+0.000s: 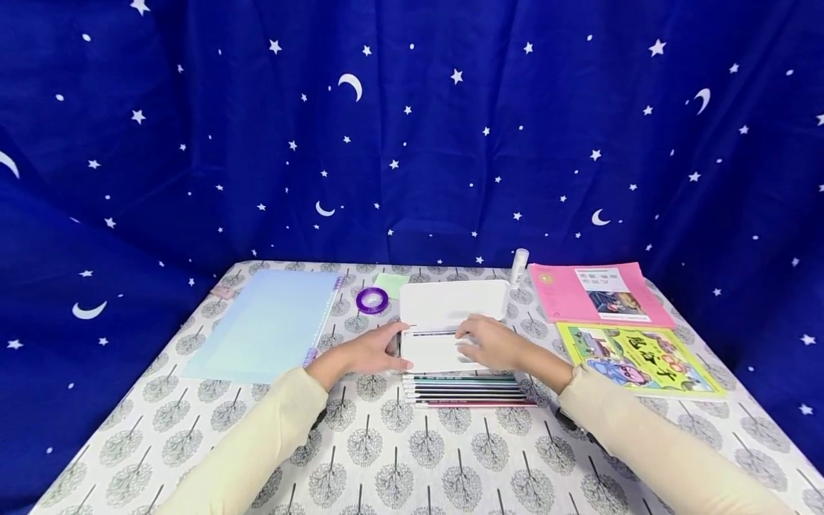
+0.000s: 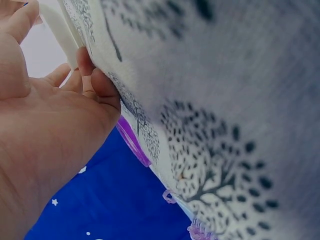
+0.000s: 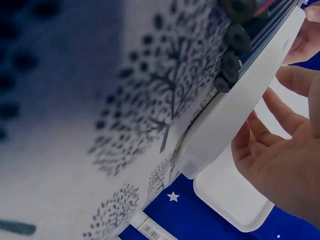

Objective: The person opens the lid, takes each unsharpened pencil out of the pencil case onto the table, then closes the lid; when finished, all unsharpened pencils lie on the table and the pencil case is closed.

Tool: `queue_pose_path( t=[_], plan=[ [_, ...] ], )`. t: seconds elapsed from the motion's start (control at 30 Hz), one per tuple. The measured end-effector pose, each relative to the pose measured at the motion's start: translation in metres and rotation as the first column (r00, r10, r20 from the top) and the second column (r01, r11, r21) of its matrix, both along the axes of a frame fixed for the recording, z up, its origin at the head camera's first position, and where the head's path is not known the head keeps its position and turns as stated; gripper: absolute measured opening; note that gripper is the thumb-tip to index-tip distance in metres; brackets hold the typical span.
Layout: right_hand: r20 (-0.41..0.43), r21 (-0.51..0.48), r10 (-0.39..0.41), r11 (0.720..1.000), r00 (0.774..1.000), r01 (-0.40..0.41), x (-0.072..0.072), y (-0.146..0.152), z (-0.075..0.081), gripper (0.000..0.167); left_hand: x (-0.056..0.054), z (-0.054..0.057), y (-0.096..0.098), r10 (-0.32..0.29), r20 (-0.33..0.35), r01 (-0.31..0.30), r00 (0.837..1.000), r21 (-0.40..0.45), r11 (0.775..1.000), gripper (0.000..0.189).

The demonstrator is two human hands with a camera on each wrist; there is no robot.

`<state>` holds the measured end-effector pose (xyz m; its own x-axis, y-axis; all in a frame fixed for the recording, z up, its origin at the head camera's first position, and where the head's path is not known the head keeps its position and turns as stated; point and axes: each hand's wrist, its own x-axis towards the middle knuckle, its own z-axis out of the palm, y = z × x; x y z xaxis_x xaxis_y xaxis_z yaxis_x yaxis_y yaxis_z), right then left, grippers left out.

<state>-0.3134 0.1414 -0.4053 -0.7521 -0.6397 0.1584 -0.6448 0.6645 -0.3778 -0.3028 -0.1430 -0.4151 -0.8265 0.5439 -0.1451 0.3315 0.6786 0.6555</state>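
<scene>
A white pencil case point(image 1: 428, 350) lies with its lid point(image 1: 453, 300) folded back, away from me. My left hand point(image 1: 370, 350) holds the case's left end, the thumb near the front corner and the other fingers farther back; the left wrist view shows fingers point(image 2: 102, 85) bent at its edge. My right hand point(image 1: 492, 342) reaches over the case, its fingertips bent down beside a dark pencil point(image 1: 433, 333) along the back inside. Thumb and fingers look apart there; the fingertips are partly hidden behind the case wall point(image 3: 240, 110) in the right wrist view. Several pencils point(image 1: 473, 391) lie in a row in front.
Left of the case lies a pale blue binder folder point(image 1: 270, 325). Purple tape point(image 1: 372, 300) and green notes point(image 1: 391, 284) sit behind my left hand. A white tube point(image 1: 518, 268) stands behind the lid. At right are a pink folder point(image 1: 560, 293) and a yellow book point(image 1: 644, 361).
</scene>
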Motion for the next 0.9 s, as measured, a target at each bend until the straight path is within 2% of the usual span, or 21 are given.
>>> queue_pose_path(
  t=[0.13, 0.3, 0.57, 0.7, 0.9],
  plan=[
    [-0.001, -0.006, 0.002, 1.0, 1.0, -0.002, -0.0019, 0.0017, 0.0008, 0.027, 0.0001, 0.0021, 0.0004, 0.009, -0.002, -0.009, 1.0, -0.006, 1.0, 0.085],
    [0.028, 0.042, -0.008, 0.999, 1.0, 0.007, -0.0013, 0.004, -0.0003, 0.032, 0.0009, 0.0026, 0.0004, 0.009, 0.009, -0.009, 1.0, 0.0, 1.0, 0.085],
    [0.001, 0.052, 0.028, 0.998, 1.0, -0.028, -0.0037, 0.0059, -0.0065, 0.023, 0.0002, -0.0021, 0.0007, 0.005, 0.007, -0.005, 1.0, 0.001, 1.0, 0.086],
    [0.03, 0.041, 0.026, 0.999, 0.999, -0.027, -0.0044, 0.0067, -0.0067, 0.023, -0.0008, -0.0025, 0.0011, 0.001, 0.004, -0.001, 1.0, -0.01, 1.0, 0.086],
    [0.062, 0.027, 0.037, 0.999, 0.997, -0.039, -0.0066, 0.0056, -0.0065, 0.013, -0.0017, -0.0011, 0.0004, -0.002, 0.008, 0.002, 1.0, -0.002, 1.0, 0.086]
  ],
)
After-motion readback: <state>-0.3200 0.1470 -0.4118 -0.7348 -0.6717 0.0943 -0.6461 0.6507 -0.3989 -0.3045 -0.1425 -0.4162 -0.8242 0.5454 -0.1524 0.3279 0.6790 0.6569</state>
